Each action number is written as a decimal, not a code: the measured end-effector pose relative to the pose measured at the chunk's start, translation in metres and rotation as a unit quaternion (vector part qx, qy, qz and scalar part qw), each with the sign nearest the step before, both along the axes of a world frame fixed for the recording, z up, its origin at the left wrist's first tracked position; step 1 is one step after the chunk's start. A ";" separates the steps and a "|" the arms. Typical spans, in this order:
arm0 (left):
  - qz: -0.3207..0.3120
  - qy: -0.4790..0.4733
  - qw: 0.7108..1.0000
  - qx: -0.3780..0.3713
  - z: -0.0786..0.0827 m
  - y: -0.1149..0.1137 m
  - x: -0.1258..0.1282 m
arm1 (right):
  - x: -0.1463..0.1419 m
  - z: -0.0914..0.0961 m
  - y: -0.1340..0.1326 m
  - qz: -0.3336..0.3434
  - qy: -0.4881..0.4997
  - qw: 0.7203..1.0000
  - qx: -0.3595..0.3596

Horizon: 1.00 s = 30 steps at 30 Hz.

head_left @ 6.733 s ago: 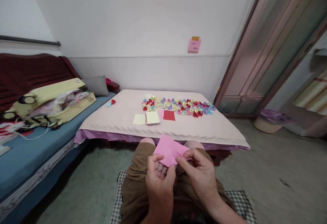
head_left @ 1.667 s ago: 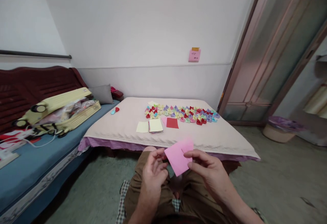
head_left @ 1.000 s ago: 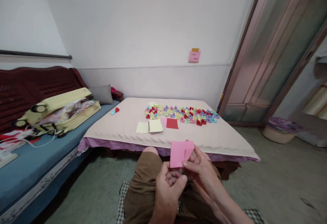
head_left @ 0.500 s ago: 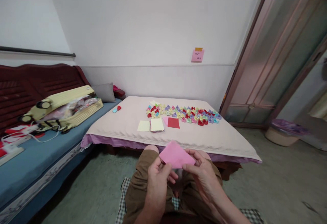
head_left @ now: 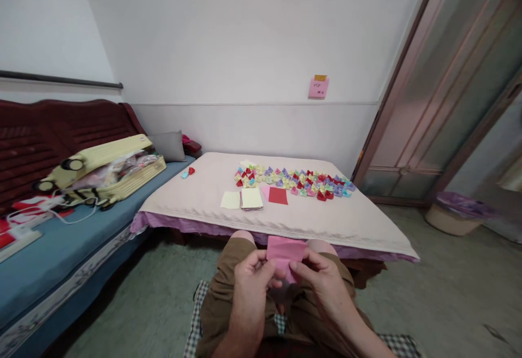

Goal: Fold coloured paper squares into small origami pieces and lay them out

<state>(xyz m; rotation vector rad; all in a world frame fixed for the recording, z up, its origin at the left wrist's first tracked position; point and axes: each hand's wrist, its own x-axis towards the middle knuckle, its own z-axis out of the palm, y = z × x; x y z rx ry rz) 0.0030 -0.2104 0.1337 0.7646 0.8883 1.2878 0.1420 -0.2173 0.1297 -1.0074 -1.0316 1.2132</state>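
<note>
A pink paper sheet (head_left: 285,251) is held over my knees, pinched on both sides. My left hand (head_left: 252,283) grips its left edge with closed fingers. My right hand (head_left: 320,283) pinches its right edge. The sheet looks folded, its lower part hidden behind my fingers. Ahead on the low table (head_left: 196,200) lie a yellow sheet (head_left: 230,199), a stack of paper squares (head_left: 252,198) and a red sheet (head_left: 278,196). Behind them sits a row of several small folded paper pieces (head_left: 293,177) in mixed colours.
A blue bench (head_left: 49,260) at the left carries a yellow suitcase (head_left: 101,170) and a grey pillow (head_left: 168,146). Two tiny folded pieces (head_left: 188,172) lie at the table's far left. A glass door (head_left: 440,86) and a bin (head_left: 451,214) stand right. A pink note (head_left: 318,87) hangs on the wall.
The pink sheet was turned and refolded between my hands; it now sits lower and more compact, with both hands close together on it. The view shifted slightly left.
</note>
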 end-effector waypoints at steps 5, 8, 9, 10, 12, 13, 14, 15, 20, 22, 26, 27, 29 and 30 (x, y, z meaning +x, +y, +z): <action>0.031 -0.055 0.998 0.004 0.005 -0.004 0.002 | 0.000 -0.003 0.004 -0.011 -0.019 0.999 0.038; 0.053 0.047 0.996 0.047 0.006 -0.004 -0.002 | 0.009 0.002 0.001 -0.070 -0.148 0.983 0.078; 0.065 0.091 0.991 0.072 0.007 -0.005 -0.004 | 0.012 0.005 -0.001 -0.103 -0.197 0.968 0.114; 0.076 0.133 0.983 0.102 0.008 -0.006 -0.006 | 0.016 0.010 -0.004 -0.125 -0.238 0.951 0.156; 0.096 0.199 0.961 0.164 0.009 -0.008 -0.009 | 0.021 0.020 -0.011 -0.117 -0.301 0.917 0.235; 0.103 0.222 0.951 0.189 0.010 -0.010 -0.011 | 0.023 0.025 -0.014 -0.098 -0.326 0.901 0.268; 0.108 0.237 0.942 0.210 0.011 -0.011 -0.011 | 0.024 0.029 -0.017 -0.079 -0.346 0.887 0.295; 0.110 0.245 0.936 0.228 0.011 -0.013 -0.012 | 0.024 0.032 -0.019 -0.064 -0.362 0.875 0.316; 0.116 0.263 0.901 0.326 0.013 -0.016 -0.014 | 0.025 0.033 -0.022 -0.054 -0.382 0.854 0.350; 0.126 0.278 0.887 0.347 0.013 -0.015 -0.016 | 0.027 0.027 -0.022 -0.080 -0.380 0.860 0.330; 0.136 0.298 0.879 0.346 0.008 -0.012 -0.016 | 0.031 0.016 -0.023 -0.094 -0.324 0.912 0.232; 0.137 0.298 0.880 0.344 0.007 -0.012 -0.015 | 0.031 0.014 -0.024 -0.061 -0.282 0.938 0.194; 0.135 0.293 0.884 0.338 0.005 -0.011 -0.014 | 0.027 0.011 -0.025 0.013 -0.164 0.979 0.119; 0.134 0.290 0.887 0.334 0.005 -0.011 -0.013 | 0.024 0.010 -0.025 0.035 -0.103 0.990 0.092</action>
